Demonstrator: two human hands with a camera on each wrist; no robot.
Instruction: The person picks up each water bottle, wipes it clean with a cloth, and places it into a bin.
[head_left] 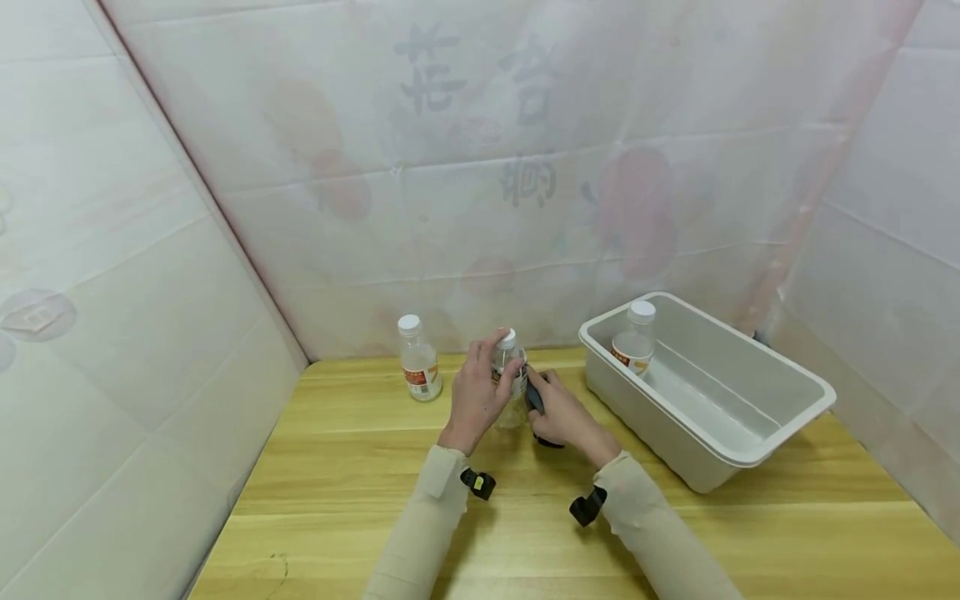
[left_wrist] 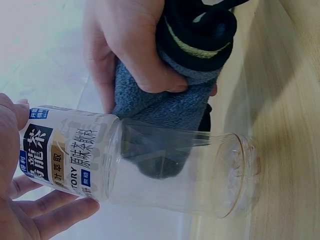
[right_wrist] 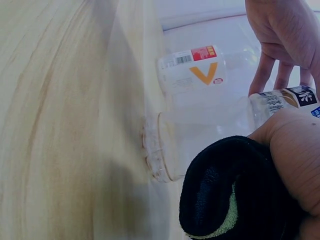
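A clear empty bottle (head_left: 511, 379) with a white cap stands upright on the wooden table (head_left: 352, 475). My left hand (head_left: 475, 392) grips the bottle (left_wrist: 165, 165) around its labelled upper part. My right hand (head_left: 561, 417) holds a dark grey and black cloth (head_left: 535, 402) pressed against the bottle's side. In the left wrist view the cloth (left_wrist: 170, 105) lies behind the clear lower body, held by the right hand (left_wrist: 125, 45). The right wrist view shows the cloth (right_wrist: 230, 195) bunched in the right hand (right_wrist: 292, 155) against the bottle (right_wrist: 200, 135), with left-hand fingers (right_wrist: 280, 35) above.
A second capped bottle (head_left: 418, 360) with an orange-marked label stands at the back left of the table. A white rectangular bin (head_left: 750, 442) sits at the right with another capped bottle (head_left: 634, 340) standing inside. White sheeting walls surround the table.
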